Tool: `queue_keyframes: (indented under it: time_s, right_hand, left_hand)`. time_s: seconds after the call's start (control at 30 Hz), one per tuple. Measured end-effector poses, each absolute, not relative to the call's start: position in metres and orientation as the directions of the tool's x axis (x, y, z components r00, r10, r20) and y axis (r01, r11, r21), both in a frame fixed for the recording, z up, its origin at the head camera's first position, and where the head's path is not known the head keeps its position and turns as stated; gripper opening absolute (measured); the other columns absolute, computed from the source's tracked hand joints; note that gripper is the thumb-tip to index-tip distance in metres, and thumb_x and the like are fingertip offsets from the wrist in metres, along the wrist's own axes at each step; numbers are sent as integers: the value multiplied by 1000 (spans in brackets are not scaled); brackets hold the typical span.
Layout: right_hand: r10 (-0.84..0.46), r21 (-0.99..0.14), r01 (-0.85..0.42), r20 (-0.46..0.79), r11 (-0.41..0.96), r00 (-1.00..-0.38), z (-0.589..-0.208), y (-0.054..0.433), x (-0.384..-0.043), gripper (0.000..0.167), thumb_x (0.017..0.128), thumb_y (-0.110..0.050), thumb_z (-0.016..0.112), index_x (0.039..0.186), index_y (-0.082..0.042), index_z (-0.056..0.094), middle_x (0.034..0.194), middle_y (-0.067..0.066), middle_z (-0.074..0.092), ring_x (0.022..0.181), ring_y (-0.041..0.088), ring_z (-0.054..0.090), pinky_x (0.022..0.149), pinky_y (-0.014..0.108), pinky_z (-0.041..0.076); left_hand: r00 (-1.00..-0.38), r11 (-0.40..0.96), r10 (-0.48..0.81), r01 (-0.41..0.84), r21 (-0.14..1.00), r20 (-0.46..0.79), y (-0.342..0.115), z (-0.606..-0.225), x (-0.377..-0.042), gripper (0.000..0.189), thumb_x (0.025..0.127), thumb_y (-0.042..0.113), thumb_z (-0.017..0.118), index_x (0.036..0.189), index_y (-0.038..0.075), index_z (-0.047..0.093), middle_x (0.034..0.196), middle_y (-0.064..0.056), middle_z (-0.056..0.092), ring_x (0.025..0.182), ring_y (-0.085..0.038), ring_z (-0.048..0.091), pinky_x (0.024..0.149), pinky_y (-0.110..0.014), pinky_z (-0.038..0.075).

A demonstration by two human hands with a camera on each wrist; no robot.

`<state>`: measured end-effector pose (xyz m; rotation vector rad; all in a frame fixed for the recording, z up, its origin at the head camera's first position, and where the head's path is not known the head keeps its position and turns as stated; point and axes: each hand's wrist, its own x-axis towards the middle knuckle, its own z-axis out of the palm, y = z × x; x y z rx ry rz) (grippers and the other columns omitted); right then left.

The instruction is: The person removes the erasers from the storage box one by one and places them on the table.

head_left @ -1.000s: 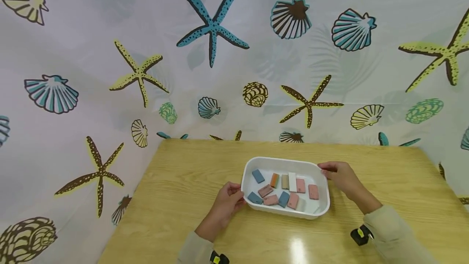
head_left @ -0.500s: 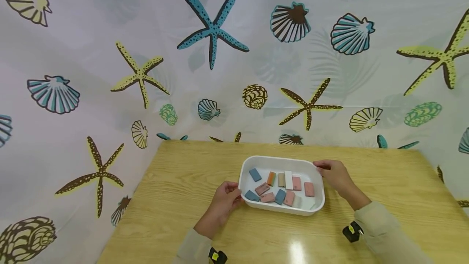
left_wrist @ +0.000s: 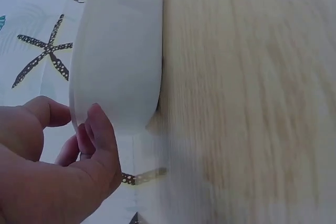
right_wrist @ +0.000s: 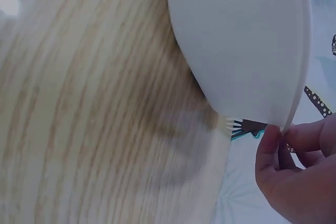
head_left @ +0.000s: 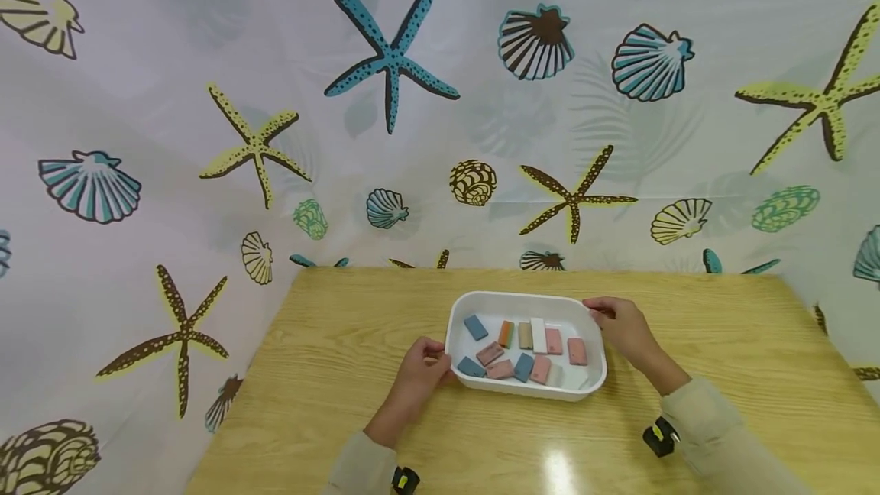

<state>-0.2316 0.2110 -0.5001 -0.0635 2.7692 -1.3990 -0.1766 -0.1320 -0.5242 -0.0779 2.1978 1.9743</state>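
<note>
A white plastic tray (head_left: pixel 525 389) with rounded corners sits on the wooden table, holding several small erasers. Among them are blue erasers (head_left: pixel 475 328), pink erasers (head_left: pixel 577 351), an orange-and-green one (head_left: pixel 506 334), a beige one (head_left: pixel 525 335) and a long white one (head_left: pixel 538 336). My left hand (head_left: pixel 416 376) pinches the tray's rim at its left end; the left wrist view shows thumb and fingers on either side of the rim. At the far right corner, my right hand (head_left: pixel 629 334) pinches the rim, also seen in the right wrist view.
The wooden table (head_left: pixel 357 327) reaches back to a white curtain (head_left: pixel 440 121) printed with starfish and shells, which also hangs along the left and right sides. A black wrist device (head_left: pixel 660 436) shows below the right sleeve.
Both hands and the tray have shifted slightly left in the head view, most of it in the first half second. The view itself has moved a little too. Both hands keep their hold.
</note>
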Motion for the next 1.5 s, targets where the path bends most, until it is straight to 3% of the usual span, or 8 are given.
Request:
queue_keyframes:
  time_s: [0.13,0.3,0.4,0.57,0.87,1.13,1.27,1.5]
  right_hand:
    - [-77,-734,-115,85,670,-993,-498,214,-224,30,96,-6,45,122,7,54,115,25,55,103,38,53,82,48,45]
    - [-115,-581,-247,254,775,-960,-494,206,-214,38,94,-16,54,124,7,51,125,28,48,114,46,41,91,59,32]
    - [-155,-482,-296,312,825,-938,-490,198,-207,44,92,-23,58,126,4,49,129,26,45,119,45,38,91,63,29]
    - [-213,-388,-356,365,850,-906,-485,184,-193,45,88,-23,63,125,0,52,130,21,46,118,42,39,85,61,34]
    - [-319,-316,-411,303,855,-898,-482,158,-177,36,86,-21,64,115,1,59,111,17,58,102,35,52,80,51,42]
    - [-369,-440,-394,144,807,-918,-489,139,-186,26,83,-14,68,102,2,64,89,10,60,82,21,56,75,39,47]
    - [-298,-480,-283,46,830,-953,-489,134,-197,25,83,-12,66,100,6,62,80,7,56,72,17,52,69,36,45]
    - [-144,-510,-118,-13,852,-989,-489,130,-218,20,82,-10,61,91,8,61,83,14,61,75,24,56,71,41,47]
  left_hand:
    - [-997,498,74,59,865,26,-131,-523,-182,13,91,20,57,95,8,54,88,0,54,76,-12,53,66,-28,47]
    - [-972,849,60,170,499,229,-129,-516,-194,41,90,53,48,92,12,54,84,4,48,75,-13,43,65,-30,38]
    - [-936,934,99,205,293,337,-130,-515,-203,51,88,62,42,89,13,52,83,2,46,74,-16,41,64,-33,34]
    - [-867,964,193,255,76,459,-133,-517,-218,48,86,60,46,80,12,47,80,-4,46,72,-22,42,63,-36,34]
    - [-916,970,201,235,59,346,-128,-518,-229,45,90,47,47,97,4,59,90,-9,57,84,-26,52,72,-41,42]
    - [-928,973,201,225,42,313,-126,-522,-234,41,93,40,44,94,3,63,87,-11,60,82,-28,56,71,-43,45]
    - [-940,972,200,226,65,275,-122,-523,-234,41,94,39,42,93,4,62,88,-11,59,83,-28,55,72,-44,44]
    - [-943,969,209,235,74,260,-116,-522,-233,35,94,35,43,95,4,60,89,-11,57,84,-27,53,75,-43,43]
